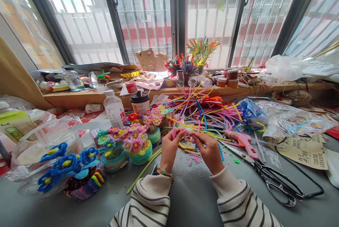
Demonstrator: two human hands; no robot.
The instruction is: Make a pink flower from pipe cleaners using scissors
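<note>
Both of my hands are raised over the middle of the grey table, fingers pinched on a pink pipe cleaner [187, 136] bent into a loop. My left hand [171, 146] grips its left side, and my right hand [210, 149] has the right side. Behind them spreads a heap of loose pipe cleaners [209, 110] in pink, yellow, blue and orange. Pink fluff bits [194, 160] lie on the table between my wrists. Left of my hands stand pipe-cleaner flowers in small pots, with pink blooms [135, 137] nearest and blue ones [66, 163] farther left.
To the right lie a pink glue gun [242, 142] and large black-handled scissors [278, 177]. A clear bottle [113, 108] and a black-lidded cup [140, 102] stand behind the flowers. Jars and more pipe-cleaner bunches line the windowsill [238, 91]. Plastic bags [293, 114] lie far right.
</note>
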